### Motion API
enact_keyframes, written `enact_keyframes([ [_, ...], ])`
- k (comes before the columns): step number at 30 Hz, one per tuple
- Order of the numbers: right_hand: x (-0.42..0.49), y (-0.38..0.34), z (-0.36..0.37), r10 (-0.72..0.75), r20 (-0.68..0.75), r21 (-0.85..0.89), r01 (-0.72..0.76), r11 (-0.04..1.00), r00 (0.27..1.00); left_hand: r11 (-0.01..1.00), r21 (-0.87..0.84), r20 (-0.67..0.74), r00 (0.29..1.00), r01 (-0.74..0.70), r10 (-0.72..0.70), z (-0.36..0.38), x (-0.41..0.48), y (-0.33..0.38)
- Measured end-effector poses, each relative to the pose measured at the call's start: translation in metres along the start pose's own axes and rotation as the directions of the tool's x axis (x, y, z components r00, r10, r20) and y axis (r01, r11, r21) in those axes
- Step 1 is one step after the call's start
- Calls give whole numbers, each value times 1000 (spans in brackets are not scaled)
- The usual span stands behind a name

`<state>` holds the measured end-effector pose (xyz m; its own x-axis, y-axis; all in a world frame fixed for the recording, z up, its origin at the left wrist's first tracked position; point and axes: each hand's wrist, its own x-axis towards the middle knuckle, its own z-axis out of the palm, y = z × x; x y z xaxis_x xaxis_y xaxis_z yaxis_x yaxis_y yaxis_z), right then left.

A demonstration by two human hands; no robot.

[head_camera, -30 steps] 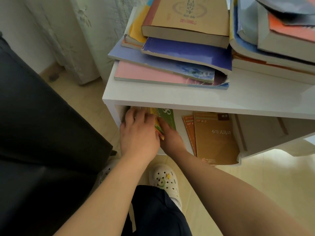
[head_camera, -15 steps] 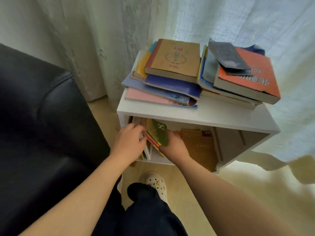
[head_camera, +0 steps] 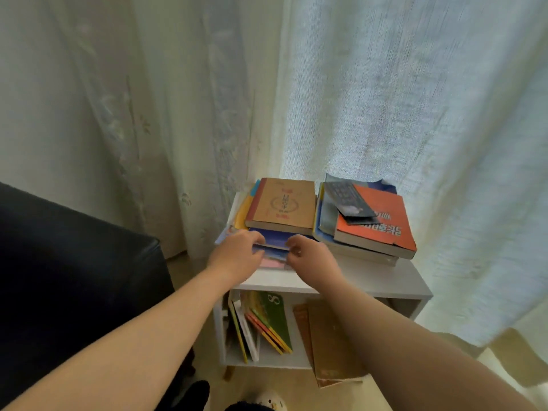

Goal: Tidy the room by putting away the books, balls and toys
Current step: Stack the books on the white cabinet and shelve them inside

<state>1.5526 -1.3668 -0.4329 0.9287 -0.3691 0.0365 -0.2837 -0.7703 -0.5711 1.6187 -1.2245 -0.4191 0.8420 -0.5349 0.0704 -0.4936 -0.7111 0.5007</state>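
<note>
Far left, lower half of the frame: black sofa (head_camera: pixel 74 277), dark and blurred. Behind it and across the whole upper frame: pale curtain (head_camera: pixel 148 114), brighter toward the right. Centre, low: white cabinet (head_camera: pixel 385 280), two stacks on top and an open shelf below.

Left of centre: left hand (head_camera: pixel 237 255), reached out to the left stack, thumb above and curled fingers below the front edge of the thin blue books (head_camera: pixel 274 243), pinching them. Beneath those, a strip of pink book (head_camera: pixel 271 264). On top of the same stack, just behind the hand: brown book (head_camera: pixel 284 203), flat, spine to the left.

Just beside the left hand, apart from it: right hand (head_camera: pixel 310 256), fingers curled onto the same front edge of the blue books, gripping it too; outlines softened by blur.

Under the forearms, in the shelf: green book (head_camera: pixel 274 315) leaning with several thin ones, then tan book (head_camera: pixel 332 342), tilted and sticking out at the front.

Further right on the top: orange book (head_camera: pixel 376 221), thick, on the second stack, with a dark booklet (head_camera: pixel 350 200) askew on it. Bottom edge, centre: white shoe (head_camera: pixel 271 401).
</note>
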Motion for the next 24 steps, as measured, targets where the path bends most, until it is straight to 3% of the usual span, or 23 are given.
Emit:
enact_keyframes([
  [2, 8, -3, -9, -10, -1, -31, 10, 999, 1000, 999, -39, 21, 1000, 12, -11, -5, 8, 0],
  [6, 32, 2, -26, -47, -89, -164, 32, 986, 995, 963, -220, -19, 986, 157, -165, -15, 42, -1],
  [8, 43, 8, -29, -37, -127, -212, 10, 977, 991, 962, -226, -9, 987, 155, -161, -19, 62, 4],
  [11, 65, 23, -33, -37, -235, -303, -37, 952, 971, 982, -146, 39, 992, 122, -118, -19, 95, 15],
  [14, 88, 38, -43, 77, -267, -332, -167, 928, 961, 998, -39, 77, 996, 53, -49, -10, 121, 23],
  [18, 113, 66, -59, 300, -238, -318, -366, 875, 924, 994, 65, 167, 983, -90, 79, 14, 154, 35],
  [20, 120, 79, -62, 383, -187, -328, -425, 844, 905, 969, 209, 246, 966, -128, 75, 29, 167, 33],
  [24, 126, 88, -59, 387, -167, -371, -421, 828, 907, 914, 382, 252, 967, -137, 40, 59, 173, 22],
])
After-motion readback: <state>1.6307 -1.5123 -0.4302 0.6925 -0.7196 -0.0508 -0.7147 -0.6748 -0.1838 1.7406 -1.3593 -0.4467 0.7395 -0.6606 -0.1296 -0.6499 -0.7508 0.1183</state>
